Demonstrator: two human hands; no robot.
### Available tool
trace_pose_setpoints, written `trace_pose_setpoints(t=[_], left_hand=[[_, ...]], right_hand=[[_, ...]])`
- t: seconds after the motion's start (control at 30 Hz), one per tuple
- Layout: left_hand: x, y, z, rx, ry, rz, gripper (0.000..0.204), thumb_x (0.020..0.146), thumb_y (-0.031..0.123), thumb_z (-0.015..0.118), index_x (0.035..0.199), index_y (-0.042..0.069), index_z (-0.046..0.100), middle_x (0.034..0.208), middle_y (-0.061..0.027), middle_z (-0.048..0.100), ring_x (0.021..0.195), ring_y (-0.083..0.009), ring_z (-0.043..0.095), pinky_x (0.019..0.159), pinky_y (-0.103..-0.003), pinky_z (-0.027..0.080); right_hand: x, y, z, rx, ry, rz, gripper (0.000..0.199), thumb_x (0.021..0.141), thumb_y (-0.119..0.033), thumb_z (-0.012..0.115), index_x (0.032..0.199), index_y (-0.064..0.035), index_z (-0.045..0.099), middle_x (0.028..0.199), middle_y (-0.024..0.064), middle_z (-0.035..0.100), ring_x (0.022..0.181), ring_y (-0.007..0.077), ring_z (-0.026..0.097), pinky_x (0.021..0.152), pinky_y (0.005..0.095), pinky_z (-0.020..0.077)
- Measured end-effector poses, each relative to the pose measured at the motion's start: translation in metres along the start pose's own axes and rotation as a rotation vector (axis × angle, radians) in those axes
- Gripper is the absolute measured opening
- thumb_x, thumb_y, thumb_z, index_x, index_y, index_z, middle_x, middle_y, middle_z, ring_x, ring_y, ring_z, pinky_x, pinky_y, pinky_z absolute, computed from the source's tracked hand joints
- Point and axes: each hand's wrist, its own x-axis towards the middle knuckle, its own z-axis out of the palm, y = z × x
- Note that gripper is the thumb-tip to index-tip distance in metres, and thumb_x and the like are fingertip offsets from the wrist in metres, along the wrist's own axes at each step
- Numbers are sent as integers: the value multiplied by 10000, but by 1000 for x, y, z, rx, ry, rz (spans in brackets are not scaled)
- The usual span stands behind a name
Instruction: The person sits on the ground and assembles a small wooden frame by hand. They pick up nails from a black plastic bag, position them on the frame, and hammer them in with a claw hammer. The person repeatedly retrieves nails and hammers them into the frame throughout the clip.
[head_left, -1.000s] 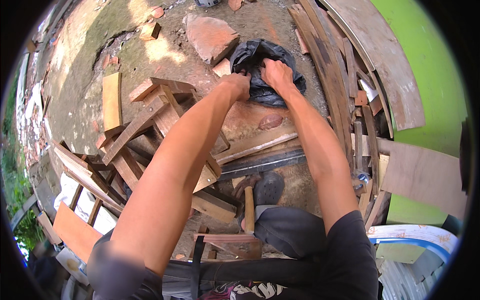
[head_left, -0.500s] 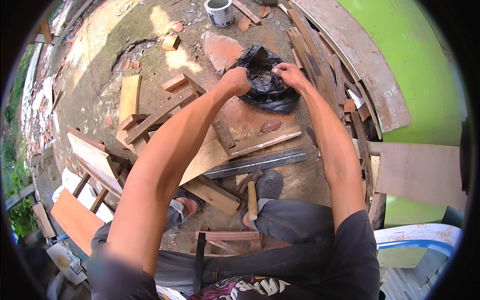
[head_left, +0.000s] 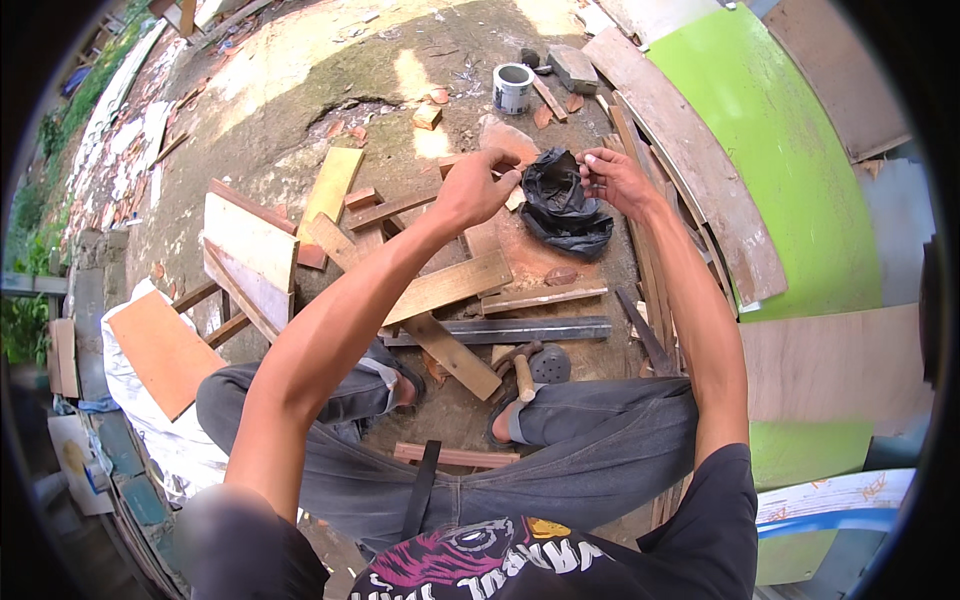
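Pinching the black bag (head_left: 562,205) open, the left hand (head_left: 478,188) and right hand (head_left: 612,178) are gripping its opposite rims.

Bag (head_left: 565,205) between hands (tin (head_left: 513,88) behind)

Both hands now lift off the black plastic bag (head_left: 565,205), left hand (head_left: 478,190) closed, right hand (head_left: 612,180) pinching its top edge.

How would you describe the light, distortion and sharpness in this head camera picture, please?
Head view: daylight, with a glaring sunlit patch on the ground at the top; strong fisheye bending, so the long plank curves beside the green panel; black corners all round; both hands at the black bag look sharp.
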Motion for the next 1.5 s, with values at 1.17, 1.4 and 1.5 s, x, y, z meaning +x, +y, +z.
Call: trace_pose_setpoints(t=[1.17, 1.4, 1.5], left_hand=[[-222, 22, -78, -15, -17, 125, 194, 887, 178, 740, 1047, 69, 753, 867, -93, 748, 793, -190, 718, 688, -320, 548], [-218, 8, -85, -663, -281, -200, 272, 924, 182, 712, 1112, -15, 717, 946, -38, 745, 848, -100, 665, 754, -253, 511], [-217, 12, -88, -738, -290, -248, 240, 931, 186, 705, 1095, 12, 728, 938, -42, 741, 822, -79, 654, 730, -234, 512]], right_hand=[[-149, 28, 251, -403, -105, -199, 201, 969, -154, 671, 1058, 24, 692, 877, 41, 712, 711, 61, 602, 621, 213, 485], [-149, 33, 257, -355, -85, -260, 207, 993, -170, 641, 1022, 25, 704, 833, 24, 695, 721, 58, 593, 635, 218, 487], [-151, 31, 258, -350, -64, -276, 208, 1000, -154, 623, 1014, 35, 707, 817, 26, 694, 739, 69, 595, 669, 237, 502]])
